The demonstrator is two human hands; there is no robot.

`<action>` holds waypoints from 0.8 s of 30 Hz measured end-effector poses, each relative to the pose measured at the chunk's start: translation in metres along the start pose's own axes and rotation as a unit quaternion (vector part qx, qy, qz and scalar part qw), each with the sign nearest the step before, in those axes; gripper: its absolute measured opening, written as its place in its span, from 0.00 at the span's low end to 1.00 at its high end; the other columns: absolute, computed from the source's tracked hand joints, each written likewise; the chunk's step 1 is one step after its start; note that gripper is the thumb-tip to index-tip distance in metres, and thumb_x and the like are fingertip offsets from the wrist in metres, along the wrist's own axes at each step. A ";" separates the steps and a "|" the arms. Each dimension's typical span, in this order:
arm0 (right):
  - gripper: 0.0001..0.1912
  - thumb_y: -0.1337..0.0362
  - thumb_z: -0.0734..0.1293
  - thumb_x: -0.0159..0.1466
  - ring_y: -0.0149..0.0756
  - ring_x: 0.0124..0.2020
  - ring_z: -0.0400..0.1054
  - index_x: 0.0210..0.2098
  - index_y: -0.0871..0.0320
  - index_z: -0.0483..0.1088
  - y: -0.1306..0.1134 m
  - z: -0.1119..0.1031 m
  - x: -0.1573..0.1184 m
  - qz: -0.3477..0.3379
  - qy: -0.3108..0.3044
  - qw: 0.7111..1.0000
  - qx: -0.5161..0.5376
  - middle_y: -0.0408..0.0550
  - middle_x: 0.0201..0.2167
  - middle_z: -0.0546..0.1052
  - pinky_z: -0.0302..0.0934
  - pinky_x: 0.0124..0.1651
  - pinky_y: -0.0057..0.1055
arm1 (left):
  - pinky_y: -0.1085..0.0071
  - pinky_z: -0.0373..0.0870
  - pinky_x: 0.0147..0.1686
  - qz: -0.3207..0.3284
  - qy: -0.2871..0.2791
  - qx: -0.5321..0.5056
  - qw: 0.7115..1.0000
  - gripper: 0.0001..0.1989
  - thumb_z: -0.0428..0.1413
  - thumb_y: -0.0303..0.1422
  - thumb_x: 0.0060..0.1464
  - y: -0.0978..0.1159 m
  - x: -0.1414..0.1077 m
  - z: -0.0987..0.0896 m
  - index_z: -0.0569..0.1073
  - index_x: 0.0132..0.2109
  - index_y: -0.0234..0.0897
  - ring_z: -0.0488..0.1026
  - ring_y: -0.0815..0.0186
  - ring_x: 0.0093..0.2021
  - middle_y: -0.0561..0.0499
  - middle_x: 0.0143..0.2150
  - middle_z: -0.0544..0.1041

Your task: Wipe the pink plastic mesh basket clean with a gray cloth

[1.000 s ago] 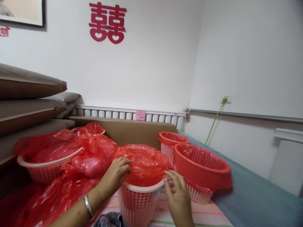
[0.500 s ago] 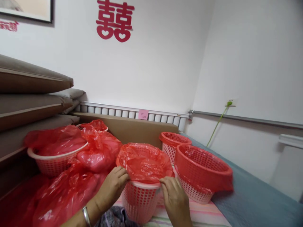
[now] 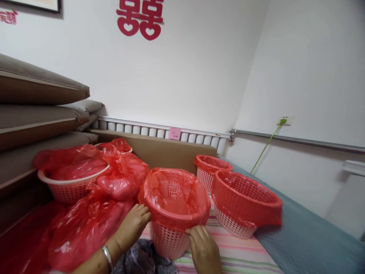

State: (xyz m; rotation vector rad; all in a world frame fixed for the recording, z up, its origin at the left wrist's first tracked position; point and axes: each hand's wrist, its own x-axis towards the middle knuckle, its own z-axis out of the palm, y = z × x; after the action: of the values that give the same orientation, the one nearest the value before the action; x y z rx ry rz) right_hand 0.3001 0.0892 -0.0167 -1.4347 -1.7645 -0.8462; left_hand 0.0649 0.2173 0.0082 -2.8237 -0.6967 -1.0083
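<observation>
A pink-white plastic basket (image 3: 169, 240) with a lattice wall stands upright in front of me. A thin red plastic bag (image 3: 178, 217) lines its inside and is folded down over the front rim. My left hand (image 3: 138, 216), with a silver bracelet on the wrist, is closed on the bag's edge at the basket's left side. At the front right, my right hand (image 3: 203, 243) pinches the bag's lower edge against the basket wall. Close to my left forearm lie several red plastic bags (image 3: 85, 228) in a heap.
Two baskets with red liners, a large one (image 3: 236, 224) and a smaller one (image 3: 204, 179), stand at right on a striped sheet (image 3: 242, 257). Another basket (image 3: 68, 192) holds red bags at left, beside stacked cushions (image 3: 42, 89). A radiator (image 3: 159, 131) runs along the wall.
The bag's front edge has been pulled down over the basket's rim, and both hands have moved lower with it. The liner sits deeper inside. My view has tilted slightly downward.
</observation>
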 end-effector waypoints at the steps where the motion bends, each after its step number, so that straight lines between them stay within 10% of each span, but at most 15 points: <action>1: 0.12 0.74 0.55 0.63 0.35 0.29 0.64 0.33 0.55 0.66 0.000 0.003 -0.002 0.005 -0.005 1.000 0.002 0.43 0.26 0.70 0.55 0.34 0.31 | 0.67 0.60 0.36 -0.012 -0.020 0.010 1.000 0.10 0.48 0.27 0.60 -0.002 -0.002 0.005 0.70 0.31 0.35 0.67 0.64 0.33 0.51 0.32 0.73; 11: 0.14 0.75 0.57 0.59 0.32 0.30 0.68 0.31 0.52 0.69 0.020 0.026 -0.040 0.071 -0.155 0.983 0.070 0.41 0.27 0.73 0.60 0.32 0.26 | 0.70 0.62 0.36 -0.095 -0.131 -0.045 0.986 0.07 0.53 0.24 0.53 -0.010 -0.010 0.017 0.73 0.29 0.37 0.72 0.65 0.34 0.53 0.32 0.77; 15: 0.12 0.67 0.56 0.63 0.32 0.31 0.70 0.34 0.52 0.71 0.036 -0.011 -0.026 0.155 -0.104 0.976 0.116 0.43 0.30 0.76 0.63 0.33 0.25 | 0.72 0.68 0.32 -0.136 -0.031 -0.067 0.988 0.11 0.49 0.31 0.58 -0.014 0.000 -0.030 0.73 0.29 0.37 0.73 0.66 0.29 0.51 0.29 0.76; 18: 0.12 0.60 0.57 0.64 0.36 0.38 0.70 0.41 0.54 0.70 0.042 -0.044 0.006 0.190 0.009 0.978 0.083 0.47 0.37 0.75 0.64 0.41 0.31 | 0.63 0.69 0.46 -0.065 0.068 -0.067 0.993 0.10 0.52 0.37 0.57 0.004 0.026 -0.057 0.71 0.45 0.40 0.72 0.60 0.44 0.46 0.43 0.76; 22: 0.22 0.60 0.65 0.59 0.44 0.54 0.60 0.53 0.52 0.64 0.027 -0.053 0.050 0.035 -0.088 0.994 0.055 0.50 0.52 0.69 0.53 0.57 0.45 | 0.54 0.63 0.54 0.054 -0.058 -0.031 0.996 0.32 0.61 0.32 0.46 0.036 0.062 -0.046 0.62 0.58 0.40 0.67 0.54 0.55 0.43 0.54 0.72; 24: 0.19 0.67 0.65 0.57 0.42 0.50 0.63 0.48 0.52 0.67 0.021 -0.046 0.062 0.002 -0.163 0.986 0.033 0.47 0.46 0.73 0.49 0.59 0.48 | 0.57 0.68 0.46 0.070 -0.133 0.008 0.989 0.16 0.58 0.26 0.47 0.042 0.073 -0.029 0.73 0.46 0.37 0.75 0.55 0.41 0.45 0.39 0.79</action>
State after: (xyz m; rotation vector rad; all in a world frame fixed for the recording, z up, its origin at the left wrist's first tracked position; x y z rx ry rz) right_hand 0.3170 0.0873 0.0617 -1.6003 -2.0078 -0.5676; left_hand 0.1166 0.2021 0.0795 -2.9730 -0.5118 -0.6091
